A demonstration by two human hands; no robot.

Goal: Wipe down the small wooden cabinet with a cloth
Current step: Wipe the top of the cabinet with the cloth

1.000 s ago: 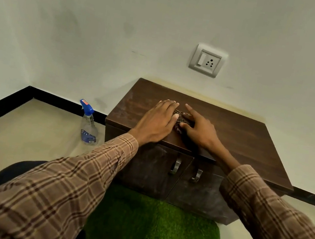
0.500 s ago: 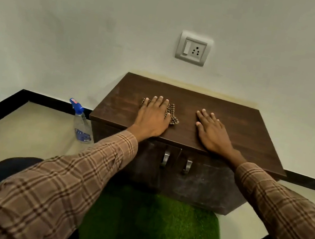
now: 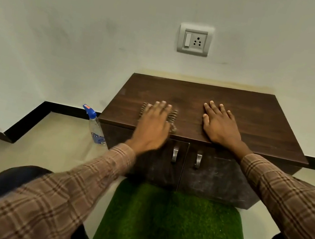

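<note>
Standing against a pale wall (image 3: pixel 85 23) in the middle of the frame is the small dark wooden cabinet (image 3: pixel 238 103), with a flat top and two doors below. Each door has a metal handle (image 3: pixel 175 153) near the centre line. The front of the doors looks dusty and scratched. A black skirting strip (image 3: pixel 31 119) runs along the bottom of the wall, and the floor (image 3: pixel 42 152) is beige.

The cloth (image 3: pixel 173 115), brown with a check pattern, lies on the left part of the cabinet top, close to the front edge. The left hand (image 3: pixel 153 125) presses flat on it with straight fingers and covers most of it; this hand is a little blurred. The right hand (image 3: pixel 219 123) lies flat and spread on the bare wood, to the right of the cloth and apart from it.

At the left of the cabinet a clear spray bottle (image 3: pixel 96 128) with a blue top stands on the floor. A socket plate (image 3: pixel 195 39) is on the wall above. A green grass-like mat (image 3: pixel 172 226) lies before the cabinet, at the lower middle of the frame.
</note>
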